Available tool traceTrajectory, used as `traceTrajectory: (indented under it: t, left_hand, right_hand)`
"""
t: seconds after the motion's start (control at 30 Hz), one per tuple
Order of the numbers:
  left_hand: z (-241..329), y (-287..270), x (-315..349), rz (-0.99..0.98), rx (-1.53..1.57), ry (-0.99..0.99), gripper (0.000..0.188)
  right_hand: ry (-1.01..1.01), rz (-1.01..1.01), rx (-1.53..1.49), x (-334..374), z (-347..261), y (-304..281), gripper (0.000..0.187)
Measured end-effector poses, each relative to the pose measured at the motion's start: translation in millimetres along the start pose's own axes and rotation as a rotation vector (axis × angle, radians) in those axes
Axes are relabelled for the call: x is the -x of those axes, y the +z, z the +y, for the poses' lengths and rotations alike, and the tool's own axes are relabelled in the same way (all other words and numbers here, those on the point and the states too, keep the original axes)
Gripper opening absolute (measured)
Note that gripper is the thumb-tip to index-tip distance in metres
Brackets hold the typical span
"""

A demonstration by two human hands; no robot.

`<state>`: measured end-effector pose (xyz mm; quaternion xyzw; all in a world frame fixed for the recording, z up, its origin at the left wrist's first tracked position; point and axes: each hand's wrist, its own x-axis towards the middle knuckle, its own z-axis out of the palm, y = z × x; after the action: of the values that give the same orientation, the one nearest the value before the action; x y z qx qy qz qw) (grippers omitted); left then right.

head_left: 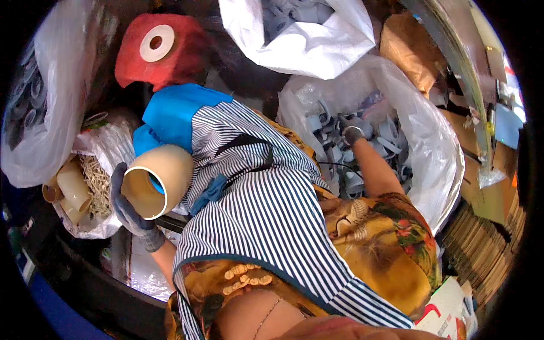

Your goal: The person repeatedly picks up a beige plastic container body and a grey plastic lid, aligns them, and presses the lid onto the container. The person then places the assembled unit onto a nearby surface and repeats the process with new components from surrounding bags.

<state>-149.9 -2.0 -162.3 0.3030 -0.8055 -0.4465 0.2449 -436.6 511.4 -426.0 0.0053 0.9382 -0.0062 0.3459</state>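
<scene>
My left hand (128, 211), in a grey glove, is wrapped round the side of a hollow cream-coloured plastic piece (174, 170). The piece is rounded like a jar, and its wide round mouth shows. It rests against the striped apron (249, 209) over my lap, next to a blue cloth (175, 110). My right arm reaches into a large clear plastic bag (433, 153) full of grey plastic parts (388, 133). There, my gloved right hand (355, 134) is down among the parts, and its fingers cannot be made out.
An open white sack (323, 56) of grey parts stands ahead. A red cushion-like thing (170, 65) carries a pale ring (157, 43). At left are another bag (56, 107) of grey parts and a sack (99, 226) with cream pieces. Stacked cardboard (481, 249) lies at right.
</scene>
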Motion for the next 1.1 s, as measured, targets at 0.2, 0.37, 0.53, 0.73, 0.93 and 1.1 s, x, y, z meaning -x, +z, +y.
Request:
traceTrajectory:
  t: [0.2,0.37,0.53,0.73,0.93,1.1]
  left_hand:
    - [3,-3,7,0.029,-0.005,-0.020,0.065]
    - [6,-2,11,0.067,-0.004,-0.002,0.071]
    - [-13,-5,8,0.049,0.185,-0.091,0.069]
    - [-46,-8,14,0.127,0.523,-0.198,0.060]
    - [-13,-21,-10,0.153,0.391,-0.110,0.046]
    - [-22,-45,0,0.233,0.571,-0.105,0.042]
  right_hand:
    - [-0.053,-0.148,-0.126,-12,-81,71,0.047]
    - [-0.184,-0.399,-0.160,9,-49,37,0.045]
    - [-0.100,-0.297,0.037,27,-17,-29,0.044]
    - [-0.341,-0.450,-0.449,119,-98,-210,0.040]
    - [-1.137,-0.690,-0.824,180,-269,-216,0.062]
    - [-1.343,-0.652,-0.735,264,-393,-196,0.058]
